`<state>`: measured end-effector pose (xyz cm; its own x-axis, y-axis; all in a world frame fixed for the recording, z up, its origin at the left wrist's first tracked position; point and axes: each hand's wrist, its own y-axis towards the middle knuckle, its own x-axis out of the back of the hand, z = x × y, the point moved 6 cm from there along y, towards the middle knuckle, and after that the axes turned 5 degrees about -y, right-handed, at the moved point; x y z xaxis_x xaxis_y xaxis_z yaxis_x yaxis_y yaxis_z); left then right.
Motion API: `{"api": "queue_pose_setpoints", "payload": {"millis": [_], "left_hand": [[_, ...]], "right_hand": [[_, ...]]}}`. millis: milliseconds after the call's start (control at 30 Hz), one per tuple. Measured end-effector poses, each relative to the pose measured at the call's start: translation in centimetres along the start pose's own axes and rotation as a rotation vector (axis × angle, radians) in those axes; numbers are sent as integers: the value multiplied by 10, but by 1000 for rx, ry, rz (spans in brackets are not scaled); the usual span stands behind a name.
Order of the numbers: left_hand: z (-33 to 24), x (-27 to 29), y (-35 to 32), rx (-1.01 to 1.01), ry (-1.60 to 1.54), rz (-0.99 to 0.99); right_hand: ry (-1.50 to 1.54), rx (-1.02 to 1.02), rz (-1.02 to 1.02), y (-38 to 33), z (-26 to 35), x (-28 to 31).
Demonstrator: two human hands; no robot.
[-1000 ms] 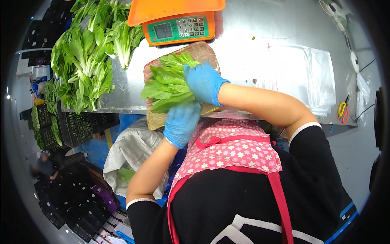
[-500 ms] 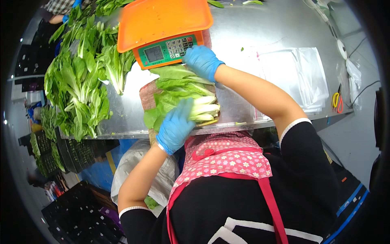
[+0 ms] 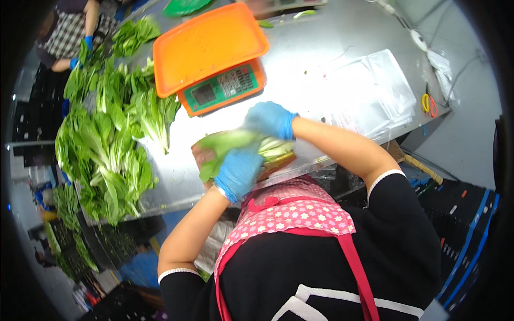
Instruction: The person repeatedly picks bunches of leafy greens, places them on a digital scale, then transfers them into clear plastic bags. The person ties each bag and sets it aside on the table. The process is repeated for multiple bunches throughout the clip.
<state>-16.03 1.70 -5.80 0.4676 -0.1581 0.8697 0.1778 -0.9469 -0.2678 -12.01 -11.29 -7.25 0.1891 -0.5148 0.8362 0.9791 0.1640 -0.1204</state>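
Note:
A small bunch of long leafy greens with pale stems (image 3: 276, 147) lies on a brownish cloth (image 3: 202, 155) at the table's front edge. My left hand (image 3: 239, 174), in a blue glove, closes over the near side of the bunch. Across from it, my right hand (image 3: 269, 120), gloved the same way, curls at the far side against the leaves. Motion smears the leaves between the hands and the fingertips. Just beyond stands an orange weighing scale (image 3: 211, 51) with a green keypad panel.
A large heap of leafy greens (image 3: 101, 144) covers the table's left. Clear plastic bags (image 3: 375, 91) lie at the right, near yellow-and-orange scissors (image 3: 429, 104). At the far left another person in a checked garment (image 3: 67, 35) has blue-gloved hands at the greens. A green tray (image 3: 184, 5) stands behind the scale.
My right hand has come off the scale's front edge to the bunch. The greens have shifted and are bunched between both hands. The whole view has tilted, showing more of the other person.

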Motion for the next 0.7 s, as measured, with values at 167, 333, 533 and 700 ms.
{"api": "queue_pose_setpoints", "payload": {"millis": [167,333,533,700], "left_hand": [[19,10,7,-78,-122,-440],[-11,55,4,-99,259,-575],[42,-13,34,22,-265,-48],[12,1,18,97,-233,-75]], "right_hand": [[-353,-92,-319,-40,39,-15],[-417,-15,-632,-61,30,-31],[-437,82,-767,-75,37,-44],[-220,39,-594,-69,23,-45]]}}
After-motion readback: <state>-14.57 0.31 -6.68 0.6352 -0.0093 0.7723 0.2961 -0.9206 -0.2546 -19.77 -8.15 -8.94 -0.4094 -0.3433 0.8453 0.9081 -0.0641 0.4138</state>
